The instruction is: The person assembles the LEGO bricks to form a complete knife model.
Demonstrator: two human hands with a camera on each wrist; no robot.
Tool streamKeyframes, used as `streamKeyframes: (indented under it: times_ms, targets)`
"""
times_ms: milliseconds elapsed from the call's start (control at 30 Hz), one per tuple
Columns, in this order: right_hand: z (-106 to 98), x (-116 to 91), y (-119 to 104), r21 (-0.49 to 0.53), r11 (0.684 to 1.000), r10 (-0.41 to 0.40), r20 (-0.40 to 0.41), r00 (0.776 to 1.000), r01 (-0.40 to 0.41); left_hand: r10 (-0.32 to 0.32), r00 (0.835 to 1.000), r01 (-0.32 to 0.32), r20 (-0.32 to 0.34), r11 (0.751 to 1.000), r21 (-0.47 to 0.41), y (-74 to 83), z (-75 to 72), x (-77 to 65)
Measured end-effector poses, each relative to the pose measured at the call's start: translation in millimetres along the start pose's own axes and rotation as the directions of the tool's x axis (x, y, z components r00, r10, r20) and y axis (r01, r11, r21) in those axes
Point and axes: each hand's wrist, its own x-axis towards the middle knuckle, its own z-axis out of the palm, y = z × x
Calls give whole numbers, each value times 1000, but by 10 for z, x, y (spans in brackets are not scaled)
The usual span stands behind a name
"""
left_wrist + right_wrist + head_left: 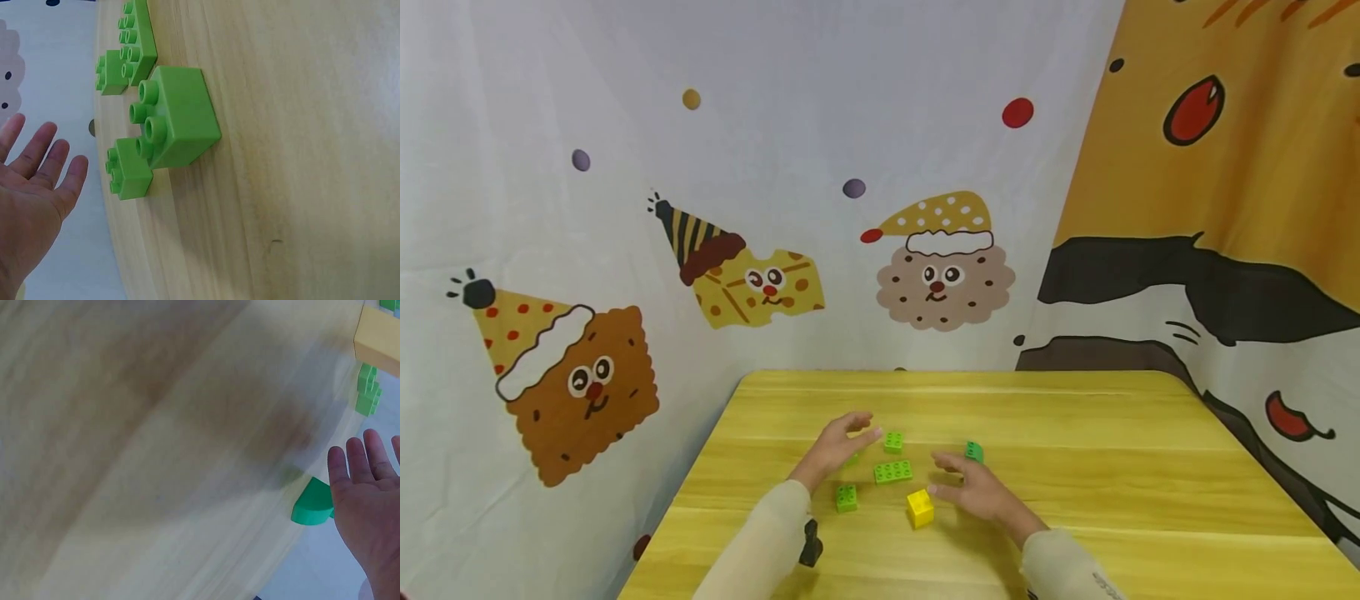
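My left hand [838,443] hovers above the table with its fingers spread and holds nothing. It partly hides a light green brick [130,172] under it. Near that hand's wrist sits another light green block [846,498], with its studs up. Between the hands lie a long light green brick [892,472] and a small light green brick [892,442]. My right hand [977,492], empty and with its fingers extended, is over the right side of the group. A yellow block [921,508] stands beside its thumb, and a dark green curved block [312,503] lies just beyond its fingers.
The blocks are on a wooden table [1097,467] with rounded far corners. Behind its far edge hangs a white cloth [790,125] printed with cartoon food figures. A small black object [811,543] shows by the left sleeve.
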Motion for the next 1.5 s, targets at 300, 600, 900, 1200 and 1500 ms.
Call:
streamKeyframes:
  times_ms: [300,600,900,1200,1500]
  targets:
    - [65,-24,19,36,999,-22,52,998,20,-3,1000,5,24,999,-53,-37,51,-13]
    - [160,-71,18,109,994,-38,86,996,29,-45,998,48,40,997,-63,-82,114,-46]
    - [213,-62,75,124,991,-49,77,996,39,-76,996,79,43,993,-82,-113,179,-83]
    - [193,-71,112,93,995,-30,14,999,28,-50,998,52,45,997,-53,-122,205,-92]
    - [104,-49,200,91,995,-36,-36,999,39,-22,999,23,43,999,-42,-148,220,-126]
